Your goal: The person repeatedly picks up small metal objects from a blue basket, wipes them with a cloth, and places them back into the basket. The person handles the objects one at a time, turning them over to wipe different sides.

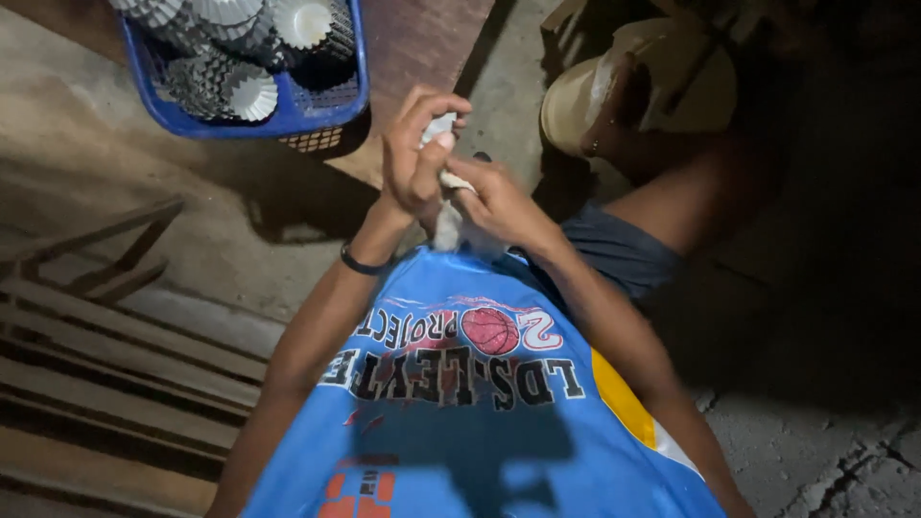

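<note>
Head view, looking down over the person's own chest; dim light, right side of scene largely in shadow. Both hands raised together at centre frame, just above the collar of a blue jersey (460,403). Left hand (414,153) uppermost, fingers curled and closed around a small white cloth-like piece (439,128); only a bit of it shows between thumb and fingers. Right hand (499,203) just below and to the right, touching the left, fingers pinched together on the lower end of the same white piece, which trails down toward the jersey. Exact material of the piece cannot be told. Black band (363,263) on the left wrist. Far left: a blue plastic basket (251,123) sits on the floor, filled with fluted metal moulds (251,96), stacked and loose, pale inside. The basket is well apart from the hands. Left near side: wooden slats (115,355) run across a dusty surface. Far right: a tan sandal (628,88) with a foot in it, leg bent, dark shorts (614,251) visible beside the right forearm. Near right: cracked concrete floor (825,451).
</note>
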